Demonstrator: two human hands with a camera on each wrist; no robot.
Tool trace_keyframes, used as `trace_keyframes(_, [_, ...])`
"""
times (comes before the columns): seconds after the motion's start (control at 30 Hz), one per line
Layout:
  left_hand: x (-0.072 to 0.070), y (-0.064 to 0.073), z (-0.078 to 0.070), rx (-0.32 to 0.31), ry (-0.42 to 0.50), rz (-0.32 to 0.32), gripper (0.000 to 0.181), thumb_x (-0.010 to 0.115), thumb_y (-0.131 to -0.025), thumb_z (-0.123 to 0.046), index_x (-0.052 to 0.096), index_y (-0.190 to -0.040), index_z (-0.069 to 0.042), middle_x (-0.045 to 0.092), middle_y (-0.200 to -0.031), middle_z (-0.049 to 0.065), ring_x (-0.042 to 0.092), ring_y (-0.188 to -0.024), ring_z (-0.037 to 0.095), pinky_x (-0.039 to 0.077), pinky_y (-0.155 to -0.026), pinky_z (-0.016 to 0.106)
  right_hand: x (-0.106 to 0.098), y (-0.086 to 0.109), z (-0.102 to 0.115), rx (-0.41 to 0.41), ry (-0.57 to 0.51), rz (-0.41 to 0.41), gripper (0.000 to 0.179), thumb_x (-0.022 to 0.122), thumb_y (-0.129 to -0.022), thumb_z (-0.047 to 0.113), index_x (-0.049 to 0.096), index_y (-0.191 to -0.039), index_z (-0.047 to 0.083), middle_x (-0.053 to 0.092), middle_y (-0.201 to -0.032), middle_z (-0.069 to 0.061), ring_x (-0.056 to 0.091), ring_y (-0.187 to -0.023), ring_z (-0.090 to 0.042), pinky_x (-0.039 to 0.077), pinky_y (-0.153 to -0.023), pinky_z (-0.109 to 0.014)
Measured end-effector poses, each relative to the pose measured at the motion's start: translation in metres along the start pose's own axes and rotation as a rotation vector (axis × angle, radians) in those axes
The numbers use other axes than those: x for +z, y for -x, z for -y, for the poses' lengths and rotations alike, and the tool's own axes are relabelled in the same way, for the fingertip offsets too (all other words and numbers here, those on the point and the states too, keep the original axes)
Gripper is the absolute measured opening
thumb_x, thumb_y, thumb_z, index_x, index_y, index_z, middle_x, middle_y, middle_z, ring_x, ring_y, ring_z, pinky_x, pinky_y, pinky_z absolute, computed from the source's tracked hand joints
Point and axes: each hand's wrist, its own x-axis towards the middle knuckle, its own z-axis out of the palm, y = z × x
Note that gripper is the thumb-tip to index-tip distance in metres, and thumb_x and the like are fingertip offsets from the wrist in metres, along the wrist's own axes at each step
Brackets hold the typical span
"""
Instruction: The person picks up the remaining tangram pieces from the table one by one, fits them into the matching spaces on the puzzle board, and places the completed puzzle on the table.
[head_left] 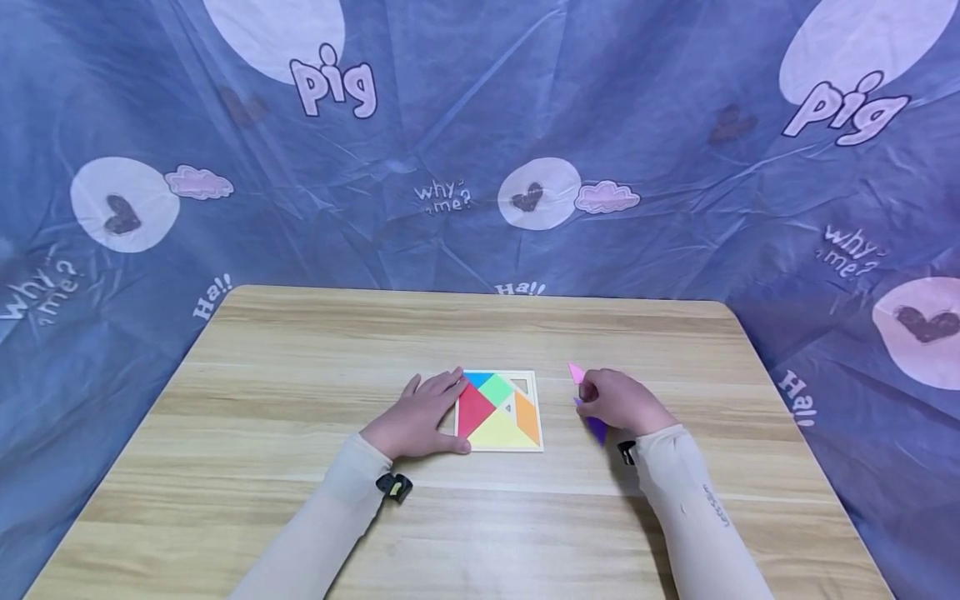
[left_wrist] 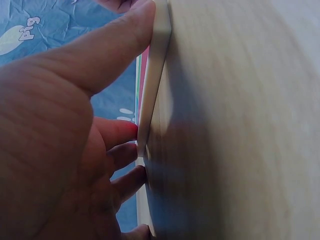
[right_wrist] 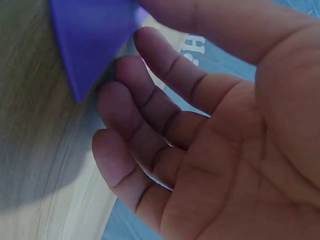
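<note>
A square tangram board (head_left: 498,451) with a pale wooden rim lies on the table. It holds a blue piece (head_left: 477,379), a green square (head_left: 496,389), a red triangle (head_left: 474,410), a yellow triangle (head_left: 504,430) and an orange parallelogram (head_left: 527,418). My left hand (head_left: 420,417) rests along the board's left side, fingers spread, thumb at the near left corner. Right of the board, my right hand (head_left: 626,402) pinches a purple triangle (right_wrist: 90,40) by its edge between thumb and index finger; the other fingers curve loosely. A pink triangle (head_left: 576,373) lies just beyond that hand, partly covered.
The wood-grain table (head_left: 300,358) has its far edge against a blue printed curtain (head_left: 450,125), which also hangs along both sides. Bare wood shows in the board's upper right recess (head_left: 521,385) and in a small gap beside the orange piece.
</note>
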Motion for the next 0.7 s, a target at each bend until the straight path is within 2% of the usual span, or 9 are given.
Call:
trace_keyframes(0.13, [0.000,0.000,-0.001,-0.005,0.001,-0.001,0.106,0.074,-0.085,-0.063,0.026,-0.165,-0.012,0.018,-0.173,0.002,0.018,-0.159,0.025,0.008,-0.127,0.058,0.000,0.000,-0.002,-0.032,0.007,-0.022,0.012,0.073,-0.091,0.011,0.062,-0.086,0.010,0.060,-0.082,-0.001,0.054,-0.077,-0.018,0.047,-0.076,-0.040])
trace_keyframes(0.43, [0.000,0.002,-0.003,-0.001,0.007,-0.010,0.105,0.075,-0.086,-0.062,0.028,-0.165,-0.011,0.020,-0.173,0.003,0.018,-0.158,0.026,0.008,-0.127,0.059,0.000,-0.003,-0.008,-0.027,0.054,-0.088,0.007,0.073,-0.090,0.006,0.066,-0.088,0.009,0.061,-0.085,-0.004,0.056,-0.080,-0.022,0.049,-0.079,-0.044])
trace_keyframes(0.7, [0.000,0.002,-0.004,0.008,0.009,-0.012,0.105,0.075,-0.086,-0.061,0.028,-0.164,-0.011,0.020,-0.173,0.004,0.019,-0.158,0.028,0.008,-0.127,0.059,0.001,-0.004,-0.012,-0.034,0.084,-0.145,0.006,0.073,-0.091,0.005,0.068,-0.091,0.005,0.058,-0.085,-0.006,0.054,-0.077,-0.022,0.049,-0.075,-0.042])
